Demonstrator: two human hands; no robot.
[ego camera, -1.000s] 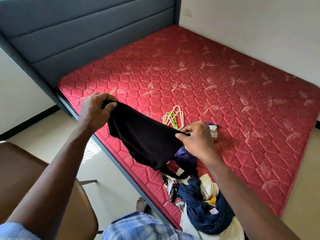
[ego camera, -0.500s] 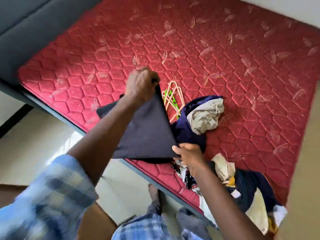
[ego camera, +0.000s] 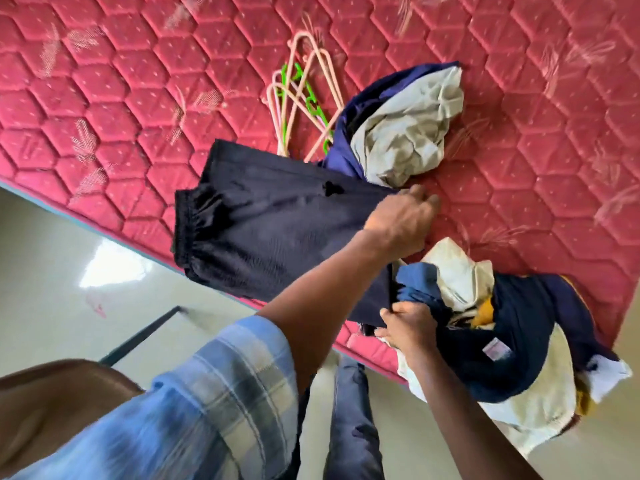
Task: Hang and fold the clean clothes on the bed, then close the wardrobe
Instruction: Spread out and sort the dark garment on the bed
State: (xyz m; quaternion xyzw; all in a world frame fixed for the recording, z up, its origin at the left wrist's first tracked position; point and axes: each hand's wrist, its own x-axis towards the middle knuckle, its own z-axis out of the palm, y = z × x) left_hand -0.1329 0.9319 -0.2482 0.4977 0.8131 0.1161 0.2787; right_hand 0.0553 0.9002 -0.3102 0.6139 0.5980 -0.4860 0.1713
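Observation:
A black garment with an elastic waistband [ego camera: 263,230] lies folded across the near edge of the red quilted mattress [ego camera: 138,98]. My left hand [ego camera: 401,220] reaches over it and grips its far right end against the mattress. My right hand [ego camera: 405,323] pinches the garment's near right corner beside a heap of clothes [ego camera: 512,341] in navy, cream and yellow. A second bundle, navy and grey [ego camera: 398,133], lies just beyond my left hand. Pink and green hangers [ego camera: 301,98] lie behind the black garment.
The mattress edge runs diagonally from the left to the lower right, with pale shiny floor [ego camera: 69,271] below it. A brown chair [ego camera: 52,410] with a dark metal leg stands at the lower left. My legs in jeans [ego camera: 349,427] stand against the bed.
The black garment went from held up in the air to laid flat on the mattress edge. My left hand swept across to the right over it. The view tilted down toward the bed.

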